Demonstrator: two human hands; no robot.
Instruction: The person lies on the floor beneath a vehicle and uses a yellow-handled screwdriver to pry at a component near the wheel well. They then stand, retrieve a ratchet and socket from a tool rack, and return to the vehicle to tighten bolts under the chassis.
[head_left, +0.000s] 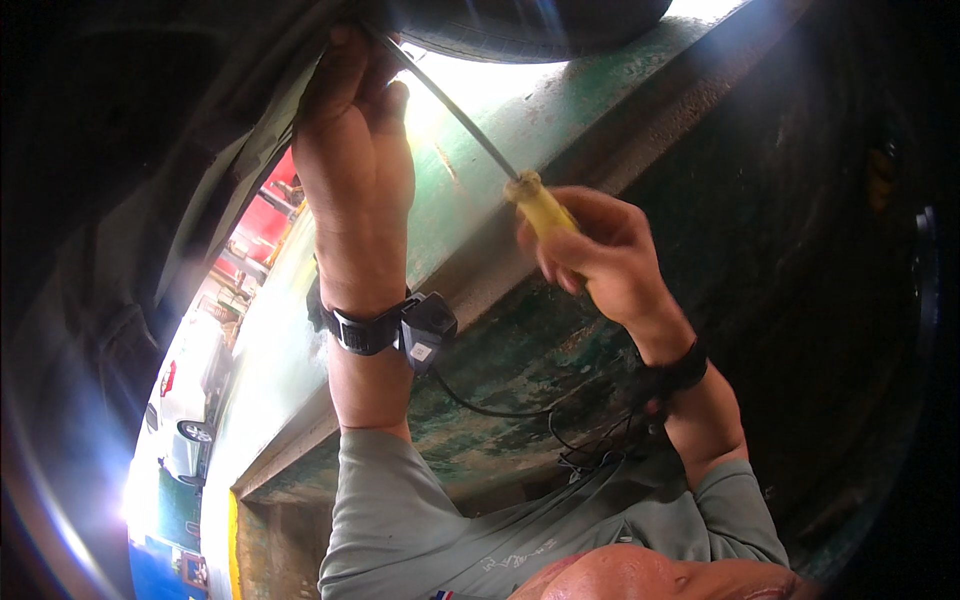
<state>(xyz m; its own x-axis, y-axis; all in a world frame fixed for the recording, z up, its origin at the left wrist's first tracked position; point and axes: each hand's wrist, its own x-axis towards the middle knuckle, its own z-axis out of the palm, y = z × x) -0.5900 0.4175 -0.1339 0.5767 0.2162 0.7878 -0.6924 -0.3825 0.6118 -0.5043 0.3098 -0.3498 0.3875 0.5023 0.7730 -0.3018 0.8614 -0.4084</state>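
A screwdriver [545, 213] with a yellow handle and a long metal shaft slants up to the left. My right hand [618, 255] is closed around its handle. The shaft runs up to the fingers of my left hand [350, 100], which is raised at the upper left against the edge of a dark panel [235, 165] under a vehicle. Those fingers are bent and in shadow; what they pinch, along with the screwdriver's tip, is hidden. A strap with a small black device [428, 328] circles my left wrist, and a black band [685, 368] my right.
A tyre [540, 30] hangs at the top. Behind my arms runs a green pit wall [500, 400] with a brown ledge [640, 150]. A black cable [490, 410] loops between my forearms. A parked car [190, 400] stands farther off at the left.
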